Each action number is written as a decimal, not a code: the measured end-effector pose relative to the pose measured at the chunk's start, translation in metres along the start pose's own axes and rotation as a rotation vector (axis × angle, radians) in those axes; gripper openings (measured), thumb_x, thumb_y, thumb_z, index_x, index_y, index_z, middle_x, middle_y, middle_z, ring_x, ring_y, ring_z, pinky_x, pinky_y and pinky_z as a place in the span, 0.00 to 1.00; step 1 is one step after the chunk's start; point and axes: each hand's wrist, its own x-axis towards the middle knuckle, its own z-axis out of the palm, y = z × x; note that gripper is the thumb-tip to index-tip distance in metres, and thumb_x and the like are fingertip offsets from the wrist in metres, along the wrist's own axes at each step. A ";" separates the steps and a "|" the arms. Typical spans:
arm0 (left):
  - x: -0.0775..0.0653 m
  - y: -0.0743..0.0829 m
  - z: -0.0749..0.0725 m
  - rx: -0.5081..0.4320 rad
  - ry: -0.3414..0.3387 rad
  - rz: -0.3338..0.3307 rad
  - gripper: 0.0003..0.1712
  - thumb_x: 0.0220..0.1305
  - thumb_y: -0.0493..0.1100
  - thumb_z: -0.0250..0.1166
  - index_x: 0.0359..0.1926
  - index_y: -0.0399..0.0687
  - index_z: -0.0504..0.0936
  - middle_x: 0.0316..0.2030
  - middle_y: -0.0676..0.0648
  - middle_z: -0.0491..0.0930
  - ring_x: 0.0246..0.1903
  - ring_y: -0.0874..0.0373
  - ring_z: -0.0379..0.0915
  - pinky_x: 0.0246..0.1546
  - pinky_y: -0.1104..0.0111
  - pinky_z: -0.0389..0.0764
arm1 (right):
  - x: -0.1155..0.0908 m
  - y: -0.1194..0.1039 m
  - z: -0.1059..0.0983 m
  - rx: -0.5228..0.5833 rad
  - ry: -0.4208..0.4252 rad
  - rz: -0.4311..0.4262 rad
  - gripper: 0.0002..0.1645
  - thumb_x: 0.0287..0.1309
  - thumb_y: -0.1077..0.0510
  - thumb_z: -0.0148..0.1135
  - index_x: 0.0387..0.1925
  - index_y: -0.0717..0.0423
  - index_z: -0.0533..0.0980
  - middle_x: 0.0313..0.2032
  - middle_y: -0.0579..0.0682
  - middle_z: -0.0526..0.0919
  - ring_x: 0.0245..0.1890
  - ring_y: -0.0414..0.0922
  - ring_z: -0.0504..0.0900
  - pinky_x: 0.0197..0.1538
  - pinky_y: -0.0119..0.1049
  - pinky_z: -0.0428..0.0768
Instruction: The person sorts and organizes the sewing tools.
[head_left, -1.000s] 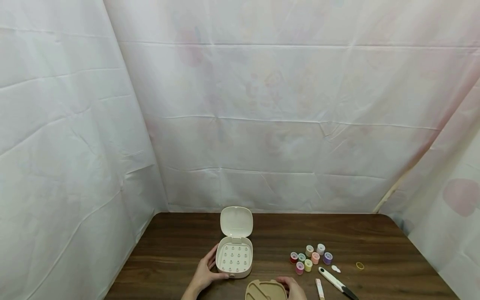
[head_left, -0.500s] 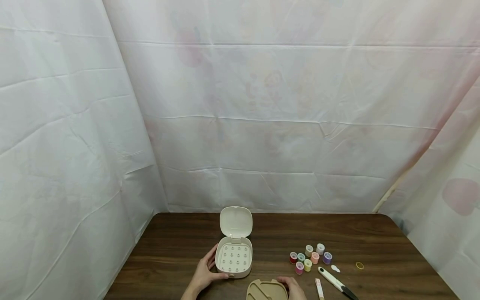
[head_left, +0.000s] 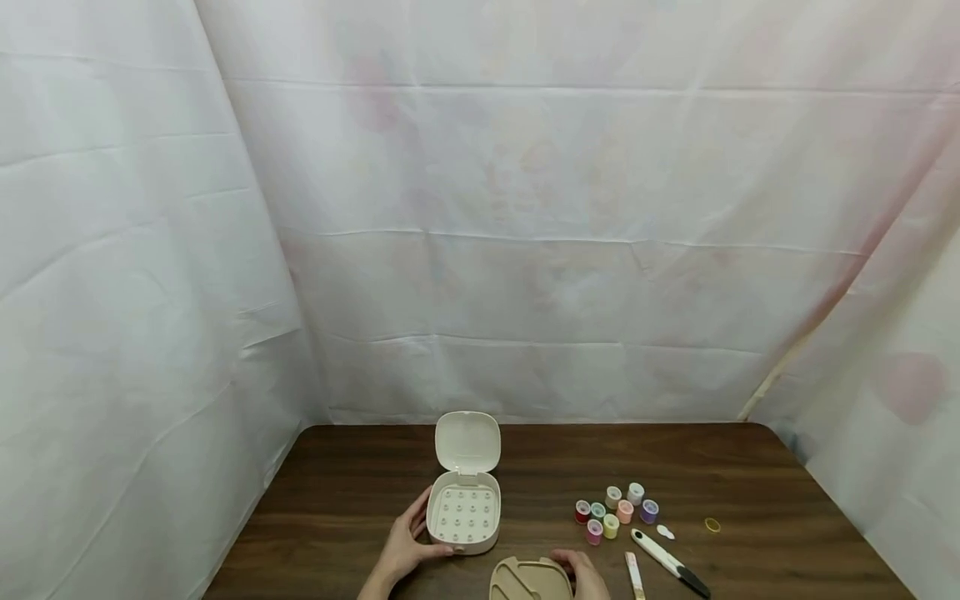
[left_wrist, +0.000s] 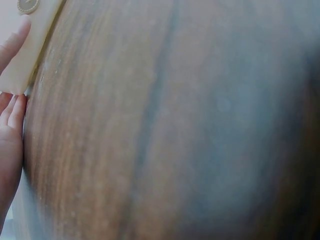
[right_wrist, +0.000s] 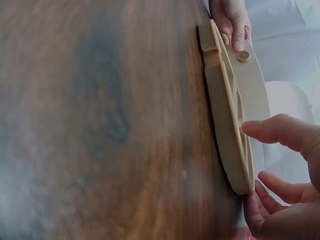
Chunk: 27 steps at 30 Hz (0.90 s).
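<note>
Cream box [head_left: 477,548] is standing open on the worktop [head_left: 337,492], nearer its left edge than its right, the raised lid [head_left: 467,440] standing toward the rear edge and rows of small pegs [head_left: 472,509] covering the inside. Just in front, a tan tray [head_left: 542,577] with a slanting bar [head_left: 517,579] is running out of the head view, as is the worktop's near side. Blur is filling most of the left wrist view. The left hand [head_left: 401,550] is gripping the box, thumb beside the round button [right_wrist: 243,56], fingertips partly hidden. The right hand [head_left: 583,575] is holding the tray's right side, thumb reaching over the rim.
</note>
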 end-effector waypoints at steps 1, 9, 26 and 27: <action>-0.002 -0.001 0.000 -0.002 0.003 -0.002 0.60 0.32 0.37 0.76 0.66 0.36 0.51 0.64 0.33 0.50 0.61 0.41 0.49 0.56 0.58 0.62 | -0.001 0.000 0.001 0.021 -0.005 0.014 0.34 0.33 0.62 0.72 0.44 0.73 0.69 0.38 0.54 0.70 0.35 0.39 0.70 0.34 0.28 0.75; -0.011 -0.004 0.004 0.002 -0.022 -0.021 0.59 0.34 0.39 0.76 0.66 0.36 0.50 0.63 0.33 0.50 0.61 0.41 0.50 0.56 0.58 0.63 | -0.016 -0.003 0.000 0.129 0.009 0.040 0.33 0.34 0.67 0.70 0.45 0.77 0.67 0.39 0.59 0.72 0.34 0.42 0.69 0.32 0.29 0.74; -0.003 0.040 0.001 0.032 -0.008 -0.010 0.58 0.35 0.33 0.74 0.65 0.32 0.49 0.63 0.32 0.49 0.61 0.40 0.47 0.57 0.54 0.59 | -0.012 -0.031 -0.016 0.163 0.229 0.081 0.24 0.40 0.67 0.67 0.43 0.69 0.72 0.33 0.57 0.77 0.31 0.44 0.76 0.30 0.28 0.76; -0.003 0.041 0.001 0.031 -0.008 -0.013 0.58 0.35 0.33 0.74 0.65 0.32 0.49 0.64 0.33 0.49 0.62 0.41 0.47 0.58 0.55 0.59 | -0.013 -0.031 -0.016 0.169 0.245 0.079 0.23 0.40 0.68 0.67 0.43 0.69 0.73 0.33 0.57 0.78 0.31 0.43 0.76 0.30 0.28 0.76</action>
